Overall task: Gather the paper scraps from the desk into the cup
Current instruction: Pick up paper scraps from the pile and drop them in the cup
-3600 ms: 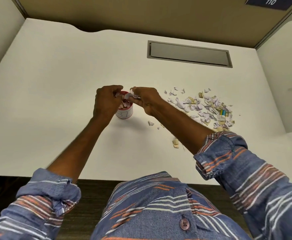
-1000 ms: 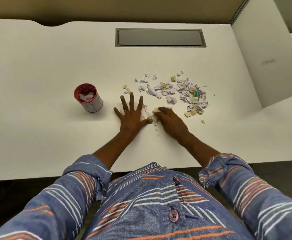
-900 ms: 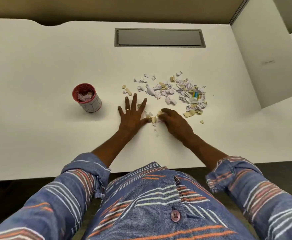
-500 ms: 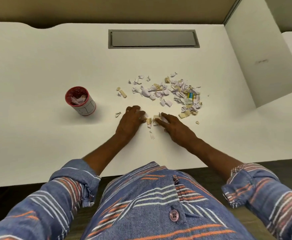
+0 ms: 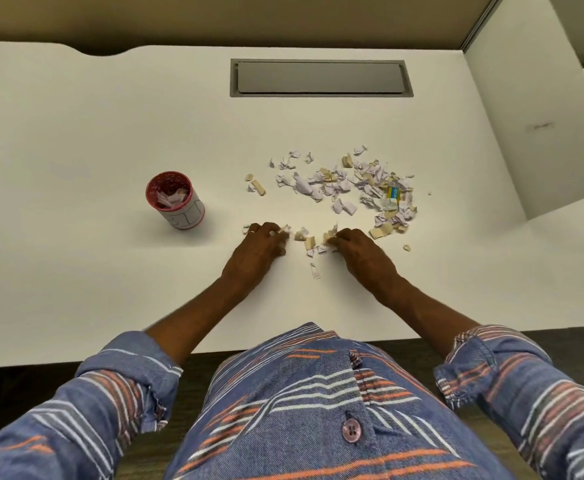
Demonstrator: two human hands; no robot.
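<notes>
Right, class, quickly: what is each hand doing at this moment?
Left hand: fingers curled on the desk, closed on a few paper scraps.
Right hand: fingers curled, pinching scraps at its fingertips.

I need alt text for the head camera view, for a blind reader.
Two bare hands, left hand and right hand, rake torn white and tan paper scraps together on a white desk. A red-rimmed white paper cup, partly filled, stands upright at their left.

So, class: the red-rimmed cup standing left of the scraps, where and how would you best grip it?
Grip the cup around its white side wall, below the red rim, coming from the right with the left hand, the nearer one. It stands upright, mouth open, scraps inside, so avoid the top.
</notes>
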